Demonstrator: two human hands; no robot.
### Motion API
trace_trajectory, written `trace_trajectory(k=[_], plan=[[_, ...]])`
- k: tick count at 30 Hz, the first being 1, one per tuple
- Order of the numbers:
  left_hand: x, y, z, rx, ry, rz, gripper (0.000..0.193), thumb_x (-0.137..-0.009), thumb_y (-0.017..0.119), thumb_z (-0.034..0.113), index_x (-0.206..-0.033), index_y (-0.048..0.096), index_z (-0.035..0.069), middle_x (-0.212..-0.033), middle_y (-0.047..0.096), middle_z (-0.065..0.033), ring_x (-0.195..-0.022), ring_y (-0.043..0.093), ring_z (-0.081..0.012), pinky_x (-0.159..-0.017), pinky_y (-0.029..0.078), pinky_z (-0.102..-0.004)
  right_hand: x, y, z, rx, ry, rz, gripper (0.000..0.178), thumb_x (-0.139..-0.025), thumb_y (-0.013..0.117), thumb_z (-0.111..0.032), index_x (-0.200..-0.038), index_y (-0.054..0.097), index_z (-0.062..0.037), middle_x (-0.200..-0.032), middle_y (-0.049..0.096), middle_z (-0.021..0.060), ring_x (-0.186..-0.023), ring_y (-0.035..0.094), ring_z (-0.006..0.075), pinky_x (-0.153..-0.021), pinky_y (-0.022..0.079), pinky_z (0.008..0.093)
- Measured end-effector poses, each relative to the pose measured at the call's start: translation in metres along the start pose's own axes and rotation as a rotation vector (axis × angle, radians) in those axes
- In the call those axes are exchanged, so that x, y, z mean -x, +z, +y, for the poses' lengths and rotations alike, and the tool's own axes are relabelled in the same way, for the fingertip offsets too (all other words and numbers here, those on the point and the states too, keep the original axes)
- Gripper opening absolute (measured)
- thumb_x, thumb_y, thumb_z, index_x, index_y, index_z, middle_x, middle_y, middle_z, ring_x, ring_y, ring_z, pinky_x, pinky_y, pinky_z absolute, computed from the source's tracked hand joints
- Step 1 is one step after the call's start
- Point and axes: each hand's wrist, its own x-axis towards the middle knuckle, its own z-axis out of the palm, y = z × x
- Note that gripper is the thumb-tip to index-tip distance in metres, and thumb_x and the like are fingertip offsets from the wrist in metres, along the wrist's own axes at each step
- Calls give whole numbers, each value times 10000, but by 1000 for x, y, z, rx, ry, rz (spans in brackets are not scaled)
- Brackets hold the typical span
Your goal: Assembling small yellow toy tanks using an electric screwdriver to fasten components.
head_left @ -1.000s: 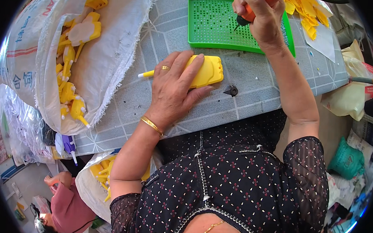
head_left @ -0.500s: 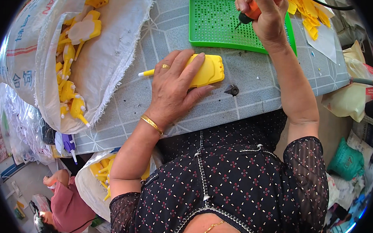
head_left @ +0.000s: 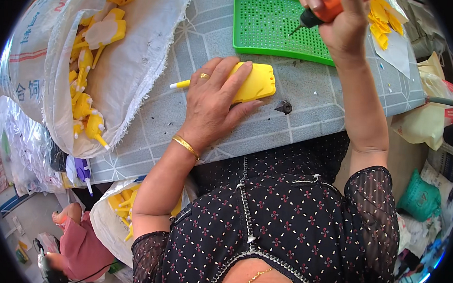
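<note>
My left hand [head_left: 213,97] lies over a yellow plastic housing [head_left: 257,84] on the table, thumb and fingers gripping its sides. A thin stem with a white tip [head_left: 180,84] sticks out on the left of that hand. In my right hand [head_left: 342,29] is an orange power screwdriver [head_left: 328,7] with a black nose. Its thin bit points down to the left over a green perforated tray [head_left: 287,53]; whether the bit touches the tray I cannot tell. Small metal bits, apparently screws, sit in the tray's holes. A small black cone-shaped piece [head_left: 284,107] lies just right of the housing.
A white woven sack [head_left: 139,55] on the left holds several yellow parts [head_left: 84,62]. Yellow pieces [head_left: 381,21] lie on paper at the far right. Below the table's left edge stands another sack [head_left: 102,214] of yellow parts. A person [head_left: 80,246] is at the lower left.
My right hand has shifted slightly right, and the screwdriver has tilted closer to level. My left hand keeps its hold on the housing. The whole view has shifted a little.
</note>
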Motion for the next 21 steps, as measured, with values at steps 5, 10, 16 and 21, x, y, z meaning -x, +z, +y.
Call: trace_trajectory(k=[5,10,16,21], plan=[[0,1,-1,-5,6,4,686,-795,812,411,-1360,609,79,-1320,604,-126,-1233,558,-359,-996,426,-475,23,15,-17,-50,17,-137,392,-971,697,-324,-1225,511,-90,-768,525,17,-551,530,115,-544,493,264],[1,2,-3,-10,13,14,682,-801,802,422,-1358,609,80,-1322,604,-119,-1225,558,-352,-988,430,-472,46,32,-21,-130,139,-150,387,-953,722,-276,-1203,509,-72,-743,538,46,-517,536,129,-538,515,276],[2,3,-3,-12,19,26,681,-790,813,403,-1353,609,80,-1325,604,-117,-1222,559,-347,-985,432,-469,54,31,-19,-191,201,-152,397,-924,756,-256,-1185,515,-81,-741,562,58,-513,545,128,-531,522,275],[2,2,-3,-10,8,16,681,-801,811,413,-1368,618,89,-1337,612,-116,-1228,564,-354,-1004,433,-460,55,27,-16,-184,214,-152,406,-917,767,-254,-1183,512,-85,-746,565,55,-515,549,127,-532,523,272]])
